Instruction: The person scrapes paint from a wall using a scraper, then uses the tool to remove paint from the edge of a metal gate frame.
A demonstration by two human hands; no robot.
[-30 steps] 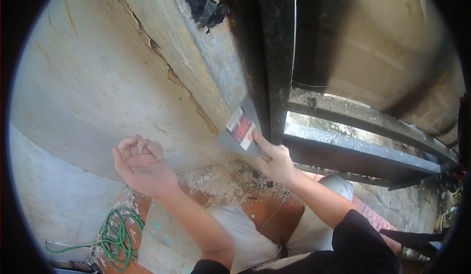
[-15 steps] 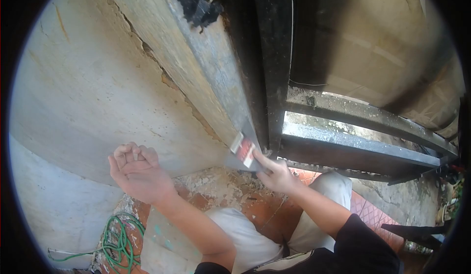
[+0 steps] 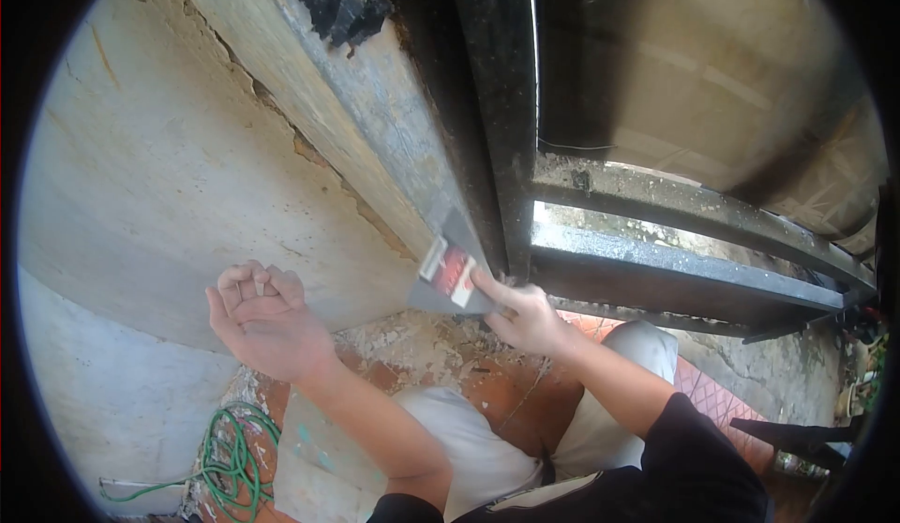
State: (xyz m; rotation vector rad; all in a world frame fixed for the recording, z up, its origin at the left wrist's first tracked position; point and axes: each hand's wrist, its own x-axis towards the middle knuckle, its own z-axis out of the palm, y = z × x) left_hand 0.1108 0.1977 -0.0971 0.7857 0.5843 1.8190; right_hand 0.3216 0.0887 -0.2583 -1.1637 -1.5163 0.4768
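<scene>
My right hand (image 3: 527,319) grips a flat triangular scraper (image 3: 453,273) with a red and white label. The scraper lies against the lower part of a worn wooden post (image 3: 375,101), whose dark coating hangs in a torn patch (image 3: 333,3) near the top. My left hand (image 3: 267,321) is raised palm up in front of the pale wall (image 3: 169,195), its fingers curled loosely and apart, with nothing in it.
A coiled green hose (image 3: 230,462) lies on the floor at the lower left. Flakes of debris (image 3: 422,345) cover the tiles below the post. Black frame bars (image 3: 675,275) stand at the right, with a dark wooden piece (image 3: 792,439) lower down.
The camera view has shifted slightly, and the post appears further left. My right hand and the scraper have moved slightly up and left. My left hand has hardly changed.
</scene>
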